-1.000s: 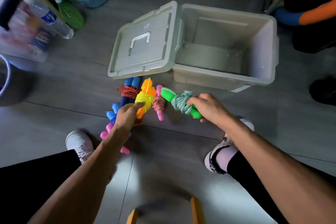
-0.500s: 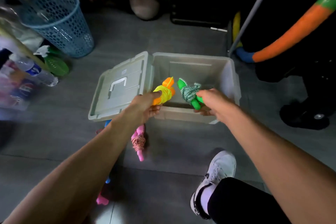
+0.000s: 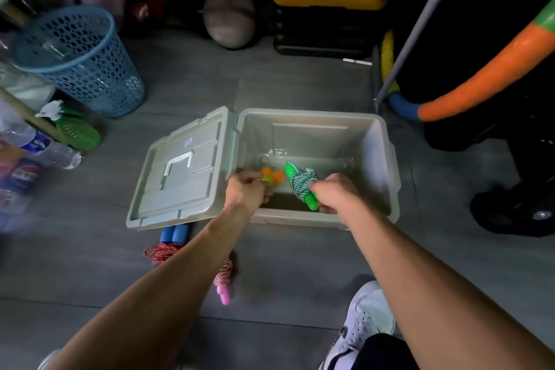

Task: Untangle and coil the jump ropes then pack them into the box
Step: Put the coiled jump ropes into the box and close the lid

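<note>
An open grey plastic box (image 3: 387, 165) sits on the floor, its hinged lid (image 3: 180, 177) laid flat to the left. Inside the box my left hand (image 3: 247, 189) grips a coiled jump rope with orange handles (image 3: 271, 175). Beside it my right hand (image 3: 336, 194) holds a coiled jump rope with green handles (image 3: 300, 183), also down inside the box. On the floor before the lid lie a blue-handled rope (image 3: 171, 242) with a red coil and a pink-handled rope (image 3: 223, 282), partly hidden by my left forearm.
A blue mesh basket (image 3: 81, 60) stands at far left, with bottles (image 3: 45, 147) and a green sprayer (image 3: 75, 129) beside it. An orange foam tube (image 3: 486, 75) and a metal pole (image 3: 417, 24) are at right. A ball and a yellow-black case sit behind. My white shoe (image 3: 366, 318) is near.
Both hands picked the orange and green ropes off the floor, carried them up over the box rim and lowered them inside. The camera view tilted up toward the box.
</note>
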